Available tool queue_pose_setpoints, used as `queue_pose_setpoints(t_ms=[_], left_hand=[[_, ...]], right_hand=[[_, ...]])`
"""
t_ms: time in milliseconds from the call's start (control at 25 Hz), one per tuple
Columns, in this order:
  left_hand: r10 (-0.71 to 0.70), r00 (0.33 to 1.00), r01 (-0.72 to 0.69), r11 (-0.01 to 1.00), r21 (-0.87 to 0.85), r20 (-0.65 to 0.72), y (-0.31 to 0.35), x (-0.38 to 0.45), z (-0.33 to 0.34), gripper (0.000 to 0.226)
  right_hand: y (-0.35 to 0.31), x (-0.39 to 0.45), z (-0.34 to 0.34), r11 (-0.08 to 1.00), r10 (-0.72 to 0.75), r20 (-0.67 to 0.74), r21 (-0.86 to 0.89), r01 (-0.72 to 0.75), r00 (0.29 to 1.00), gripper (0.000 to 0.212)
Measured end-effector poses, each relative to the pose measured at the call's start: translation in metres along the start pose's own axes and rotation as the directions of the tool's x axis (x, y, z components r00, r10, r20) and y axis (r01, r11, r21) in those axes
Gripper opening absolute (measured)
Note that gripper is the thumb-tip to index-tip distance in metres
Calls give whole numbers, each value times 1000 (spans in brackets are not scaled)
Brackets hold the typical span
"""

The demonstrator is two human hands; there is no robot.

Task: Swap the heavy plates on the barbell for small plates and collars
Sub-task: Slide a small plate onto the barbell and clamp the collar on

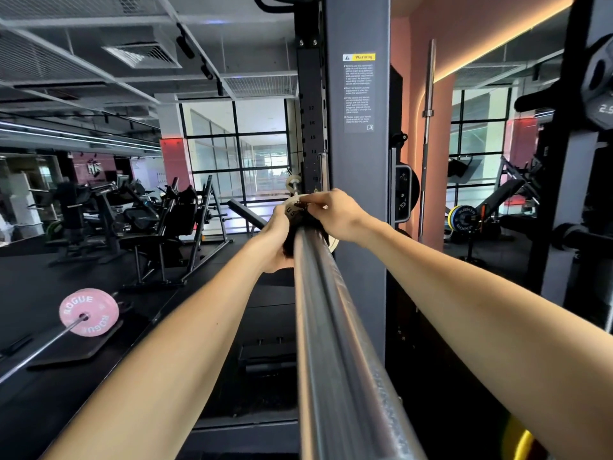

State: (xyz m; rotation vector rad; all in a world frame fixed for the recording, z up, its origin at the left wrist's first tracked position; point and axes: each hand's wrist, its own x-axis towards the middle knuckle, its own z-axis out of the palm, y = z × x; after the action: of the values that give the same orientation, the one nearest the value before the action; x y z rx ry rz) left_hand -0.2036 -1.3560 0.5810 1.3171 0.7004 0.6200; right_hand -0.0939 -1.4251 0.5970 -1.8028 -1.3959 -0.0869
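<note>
Both hands are far out along the barbell sleeve (331,327), which runs away from the person toward the grey rack upright (356,161). The left hand (277,240) wraps its fingers round the near side of a dark collar (298,224); the right hand (338,214) comes over the top and pinches at what looks like the collar's lever or edge. Just beyond the fingers sits a small pale plate (293,207) marked with digits, only partly showing behind the knuckles, so I can't say for sure whether it sits flush against the collar.

The plate looks light and rigid, easy to slide with one hand by its rim. The collar will likely be stiff and need a firm squeeze from both sides while its clamp is worked. The steel sleeve is smooth, so things should slide freely until they are locked.

By count: one sleeve between the forearms, one collar and one small plate at the hands. Well off beyond the left forearm lies one pink plate (89,312) on another bar on the floor.
</note>
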Motion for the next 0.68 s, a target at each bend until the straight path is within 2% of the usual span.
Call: queue_pose_setpoints(t_ms=[80,120,200,240,400,520,680], left_hand=[[-8,1000,7,997,78,8,3,-3,1,81],[5,1000,-7,994,112,16,5,-7,3,77],[1,1000,-5,991,135,27,5,-14,6,62],[-12,1000,9,991,132,23,4,-17,6,58],[-33,998,40,990,137,-54,7,-17,7,59],[77,991,-51,973,225,-107,8,-8,11,50],[-19,999,24,984,177,-29,6,-4,1,57]], right_hand=[[9,-3,-3,988,135,-108,86,-126,985,31],[12,-4,-4,964,246,-112,136,-230,963,39],[15,-7,-3,875,428,-33,267,-405,903,53],[16,-8,-3,844,459,1,311,-436,888,57],[25,-11,0,817,433,63,394,-421,899,46],[30,-14,1,801,431,83,422,-424,898,37],[23,-14,0,825,436,47,377,-421,899,34]])
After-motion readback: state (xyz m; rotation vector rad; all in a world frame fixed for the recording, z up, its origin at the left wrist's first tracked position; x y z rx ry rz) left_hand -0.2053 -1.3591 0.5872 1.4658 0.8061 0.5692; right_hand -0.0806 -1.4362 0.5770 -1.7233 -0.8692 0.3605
